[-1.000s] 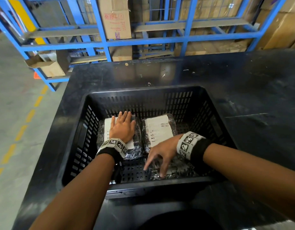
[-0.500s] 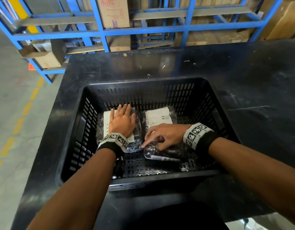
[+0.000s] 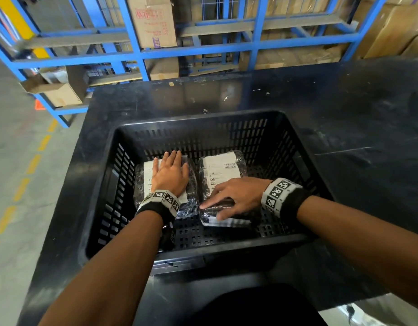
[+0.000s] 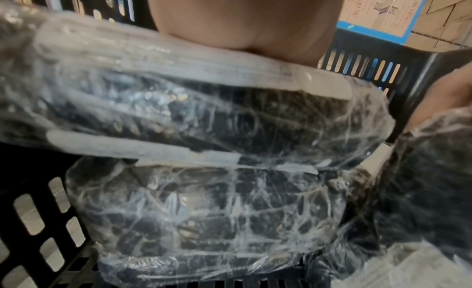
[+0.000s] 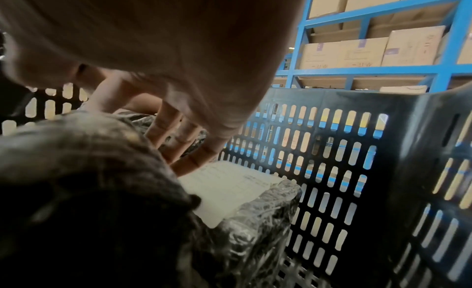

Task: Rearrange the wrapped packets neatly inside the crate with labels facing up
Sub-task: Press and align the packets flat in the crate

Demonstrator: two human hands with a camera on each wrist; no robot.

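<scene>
Stretch-wrapped packets (image 3: 223,170) sit label-up on the black crate (image 3: 295,147) floor; left hand (image 3: 170,175) flat, right hand (image 3: 236,196) fingers spread, both pressing; film likely slick, so grip edges.

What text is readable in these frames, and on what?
Cardboard box on the blue rack: red and purple print, upside down, too blurred to read.
Right packet's label: a barcode and fine lines, too small to read.
Left packet's label: mostly under the left hand, unreadable.
Wristbands: black-and-white square markers, no words.
Boxes in the right wrist view: faint print, unreadable.
</scene>
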